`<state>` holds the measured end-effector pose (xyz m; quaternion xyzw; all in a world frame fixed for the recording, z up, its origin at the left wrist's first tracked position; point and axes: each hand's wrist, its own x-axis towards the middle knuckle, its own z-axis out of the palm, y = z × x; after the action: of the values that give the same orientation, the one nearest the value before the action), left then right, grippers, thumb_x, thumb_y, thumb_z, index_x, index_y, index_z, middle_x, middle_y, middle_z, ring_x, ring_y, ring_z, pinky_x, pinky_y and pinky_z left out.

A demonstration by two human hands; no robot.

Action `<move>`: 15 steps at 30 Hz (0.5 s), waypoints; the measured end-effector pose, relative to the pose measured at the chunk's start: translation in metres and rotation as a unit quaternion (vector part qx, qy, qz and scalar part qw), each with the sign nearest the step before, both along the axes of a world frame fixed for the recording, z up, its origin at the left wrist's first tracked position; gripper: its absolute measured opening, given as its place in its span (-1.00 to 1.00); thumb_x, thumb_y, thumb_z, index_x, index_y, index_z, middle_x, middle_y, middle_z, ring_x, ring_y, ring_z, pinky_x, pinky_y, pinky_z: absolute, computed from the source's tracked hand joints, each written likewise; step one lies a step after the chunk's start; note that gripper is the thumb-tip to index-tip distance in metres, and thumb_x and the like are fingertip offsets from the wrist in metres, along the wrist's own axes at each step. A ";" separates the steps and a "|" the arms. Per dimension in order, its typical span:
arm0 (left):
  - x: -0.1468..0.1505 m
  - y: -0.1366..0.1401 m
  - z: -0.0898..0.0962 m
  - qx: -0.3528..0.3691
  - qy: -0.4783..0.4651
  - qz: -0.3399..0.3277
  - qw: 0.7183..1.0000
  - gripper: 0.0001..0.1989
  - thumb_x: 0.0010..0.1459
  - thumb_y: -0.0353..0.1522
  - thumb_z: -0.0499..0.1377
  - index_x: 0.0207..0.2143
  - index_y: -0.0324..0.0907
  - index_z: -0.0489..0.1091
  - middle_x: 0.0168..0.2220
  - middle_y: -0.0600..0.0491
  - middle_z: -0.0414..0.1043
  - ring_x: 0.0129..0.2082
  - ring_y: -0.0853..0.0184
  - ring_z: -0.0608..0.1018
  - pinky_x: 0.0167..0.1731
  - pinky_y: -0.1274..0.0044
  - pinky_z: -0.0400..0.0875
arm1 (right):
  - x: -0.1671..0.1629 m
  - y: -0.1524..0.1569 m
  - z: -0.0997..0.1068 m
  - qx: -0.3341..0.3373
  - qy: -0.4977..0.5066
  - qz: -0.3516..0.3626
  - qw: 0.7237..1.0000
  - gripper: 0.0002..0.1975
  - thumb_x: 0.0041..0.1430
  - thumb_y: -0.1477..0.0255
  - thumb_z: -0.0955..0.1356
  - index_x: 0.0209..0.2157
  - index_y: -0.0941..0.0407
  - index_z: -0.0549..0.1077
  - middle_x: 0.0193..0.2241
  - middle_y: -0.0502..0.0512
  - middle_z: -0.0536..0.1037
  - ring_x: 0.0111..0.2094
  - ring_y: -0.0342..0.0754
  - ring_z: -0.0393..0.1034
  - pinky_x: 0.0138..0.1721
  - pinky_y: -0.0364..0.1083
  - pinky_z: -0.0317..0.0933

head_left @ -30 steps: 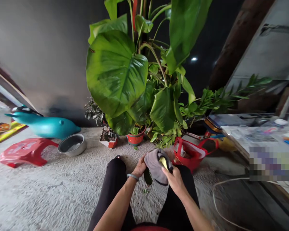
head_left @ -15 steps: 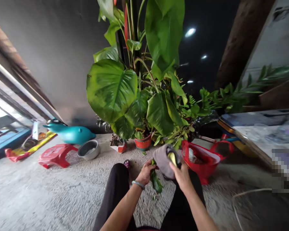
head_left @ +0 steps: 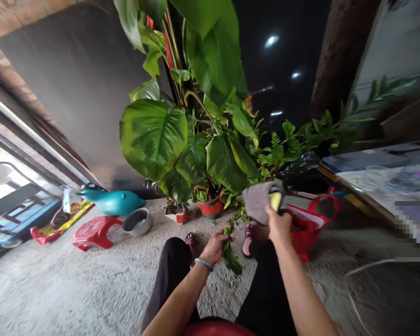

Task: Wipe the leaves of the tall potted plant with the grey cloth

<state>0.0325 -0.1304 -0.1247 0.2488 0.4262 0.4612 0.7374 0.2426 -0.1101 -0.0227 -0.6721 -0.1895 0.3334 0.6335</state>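
My left hand (head_left: 215, 246), with a bangle at its wrist, is closed around a leafy green stem (head_left: 232, 259) low between my knees. Dark leaves hang below the fingers, and thinner leafy shoots rise above them. In my right hand (head_left: 279, 228) is a bunched grey cloth (head_left: 259, 203) with a yellow part by the thumb. The cloth is up and to the right of the stem, apart from my left hand, and partly overlaps the red bag (head_left: 306, 240) behind it. Large plant leaves (head_left: 154, 135) spread from a red-and-green pot (head_left: 210, 208) straight ahead.
A small planter (head_left: 177, 213), a grey metal bowl (head_left: 137, 222), a red stool (head_left: 95, 231) and a teal inflatable-looking toy (head_left: 114, 201) stand to the left along the wall. On the right is a cluttered table (head_left: 350, 175); a pale cable (head_left: 352, 291) lies on the floor.
My right hand has moved the grey cloth up and to the right, away from the stem. My left hand still holds the stem, and the view has shifted slightly.
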 end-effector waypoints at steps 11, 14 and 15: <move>-0.019 0.003 0.009 -0.038 0.023 0.021 0.999 -0.43 -0.15 -0.45 0.35 0.01 -0.15 0.52 0.02 -0.03 0.57 -0.34 0.38 0.54 -0.48 0.60 0.33 | 0.082 -0.044 -0.030 -0.010 0.066 -0.046 0.997 -0.55 -0.38 0.27 0.52 -0.33 0.14 0.58 -0.42 0.11 0.63 -0.37 0.13 0.52 -0.38 0.01 0.39; -0.014 0.003 0.017 -0.027 0.012 0.004 1.000 -0.36 -0.13 -0.44 0.38 0.10 -0.12 0.50 0.04 -0.03 0.56 -0.33 0.39 0.55 -0.46 0.61 0.35 | 0.087 0.014 -0.012 0.028 0.047 -0.147 0.988 -0.51 -0.22 0.29 0.43 -0.17 0.20 0.54 -0.22 0.22 0.65 -0.19 0.13 0.54 -0.25 0.01 0.43; -0.013 0.003 0.019 -0.025 0.010 0.003 1.000 -0.36 -0.12 -0.44 0.38 0.10 -0.10 0.50 0.05 -0.03 0.56 -0.32 0.38 0.55 -0.46 0.60 0.36 | 0.077 0.029 -0.009 0.027 0.044 -0.132 0.990 -0.52 -0.19 0.30 0.41 -0.17 0.22 0.54 -0.22 0.25 0.65 -0.17 0.14 0.54 -0.23 0.02 0.43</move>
<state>0.0193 -0.1272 -0.1062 0.2337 0.4461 0.4494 0.7378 0.3200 -0.0815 -0.0318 -0.6581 -0.0804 0.2711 0.6978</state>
